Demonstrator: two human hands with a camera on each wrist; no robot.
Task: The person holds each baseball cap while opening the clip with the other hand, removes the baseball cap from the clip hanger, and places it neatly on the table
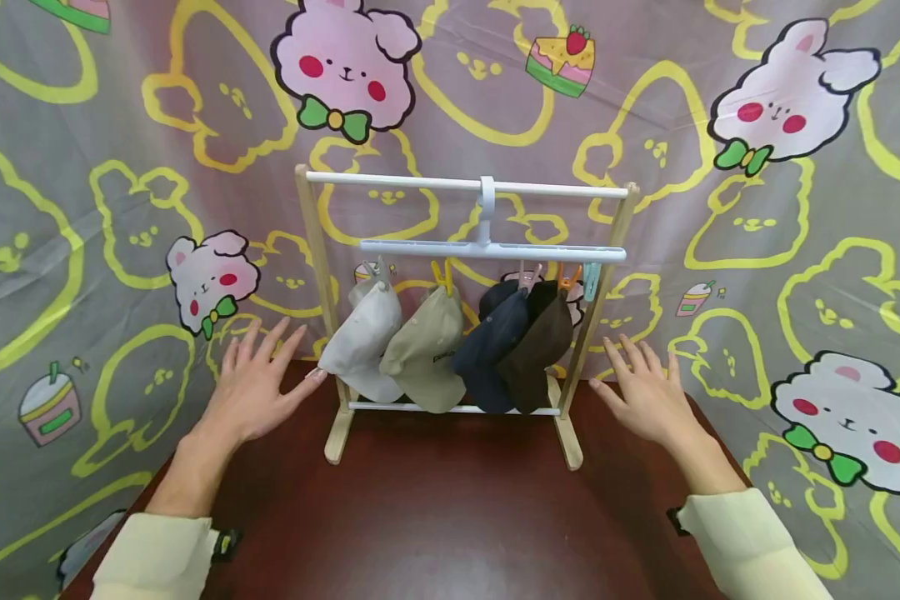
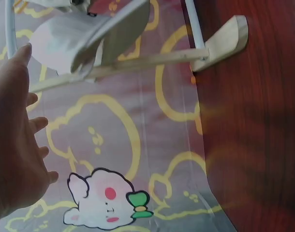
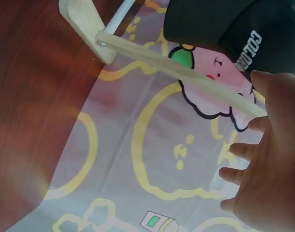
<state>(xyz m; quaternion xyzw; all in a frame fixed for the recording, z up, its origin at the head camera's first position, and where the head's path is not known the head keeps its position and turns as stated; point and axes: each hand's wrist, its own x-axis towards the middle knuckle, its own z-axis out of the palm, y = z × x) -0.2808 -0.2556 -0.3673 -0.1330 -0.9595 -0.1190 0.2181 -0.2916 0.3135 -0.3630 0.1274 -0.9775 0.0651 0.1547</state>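
A white cap (image 1: 366, 342), a khaki cap (image 1: 425, 354), a navy cap (image 1: 487, 354) and a dark brown cap (image 1: 537, 354) hang in a row from a pale blue hanger (image 1: 435, 248). A grey clip (image 1: 376, 271), a yellow clip (image 1: 442, 276), a pink clip (image 1: 528, 277) and an orange clip (image 1: 567, 277) show at their tops. My left hand (image 1: 258, 392) is spread left of the rack, its thumb near the white cap; contact cannot be told. To the rack's right, my right hand (image 1: 648, 396) is also spread, holding nothing, nearest the dark brown cap.
The hanger hooks over the top bar of a wooden-legged rack (image 1: 318, 250) on a dark red table (image 1: 450, 508). A teal clip (image 1: 591, 282) sits at the hanger's right end. Patterned cloth (image 1: 630, 117) stands behind and at both sides.
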